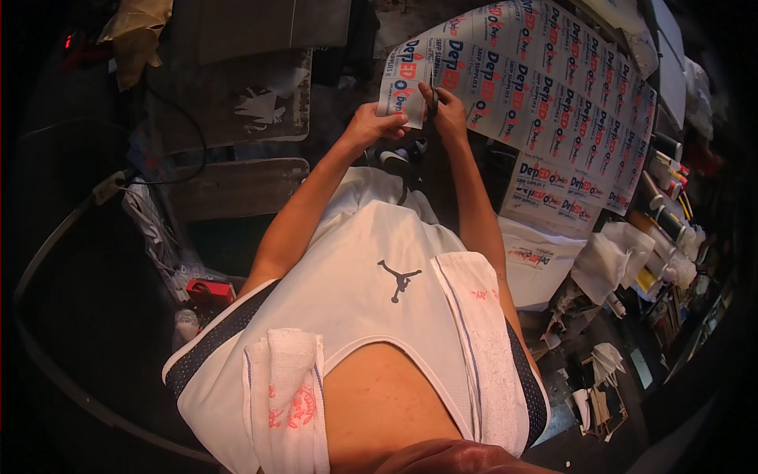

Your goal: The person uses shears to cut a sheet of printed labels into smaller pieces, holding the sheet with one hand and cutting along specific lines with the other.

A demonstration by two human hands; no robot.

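A large white sheet (545, 99), printed all over with rows of red and dark blue lettering, spreads from in front of me to the far right. My left hand (374, 125) pinches the lower end of the narrow strip at the sheet's left edge, thumb on top. In my right hand (450, 118) is a pair of dark-handled scissors (431, 101), its fingers wrapped round the handles. The scissors point away from me, at the line between the strip and the rest of the sheet. Their blades are hard to make out.
More printed white sheets (541, 257) lie below the large one on the right. Crumpled white plastic (612, 257) and jumbled supplies crowd the far right. A worn board (229, 107) stands at the left, with a red box (211, 291) nearer me. Small white towels (286, 395) hang over my shoulders.
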